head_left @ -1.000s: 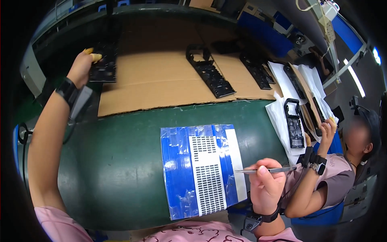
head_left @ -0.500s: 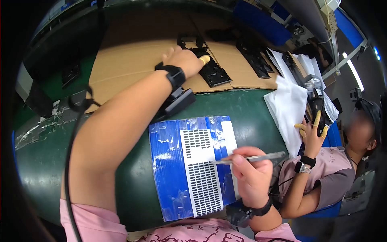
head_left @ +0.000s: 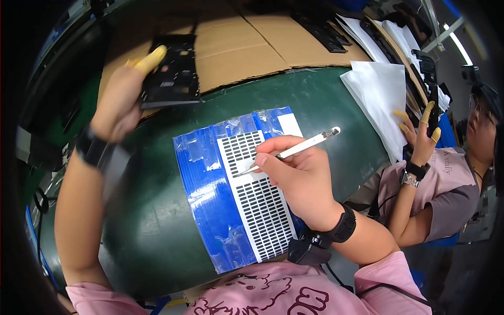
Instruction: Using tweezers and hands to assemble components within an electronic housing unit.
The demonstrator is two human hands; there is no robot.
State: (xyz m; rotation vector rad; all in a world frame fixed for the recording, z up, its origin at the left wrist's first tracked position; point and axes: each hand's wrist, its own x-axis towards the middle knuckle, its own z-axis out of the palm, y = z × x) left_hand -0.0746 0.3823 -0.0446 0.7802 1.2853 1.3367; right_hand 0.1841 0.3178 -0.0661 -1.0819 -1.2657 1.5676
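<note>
My left hand (head_left: 118, 97), with yellow covers on its fingers, is closed on the edge of a black plastic frame part (head_left: 173, 71). The part is held tilted over the near left edge of the cardboard. In my right hand (head_left: 307, 176) is a pair of tweezers (head_left: 307, 144), pinched between thumb and fingers. Their thin tip is over a white sheet (head_left: 241, 188) printed or set with rows of small black rectangles, at the lower left of its upper block. Beneath the sheet lies a blue board (head_left: 202, 202) covered with clear tape.
Brown cardboard (head_left: 226, 50) covers the far side of the green table (head_left: 147, 231). More black parts (head_left: 320, 31) lie at its far right. White wrapping sheets (head_left: 375, 105) lie at the right, where a co-worker's hand (head_left: 420, 139) with yellow finger covers holds a black part.
My left hand has picked the black frame part up off the cardboard and moved left toward me. My right hand has carried the tweezers left and away from me, up the sheet.
</note>
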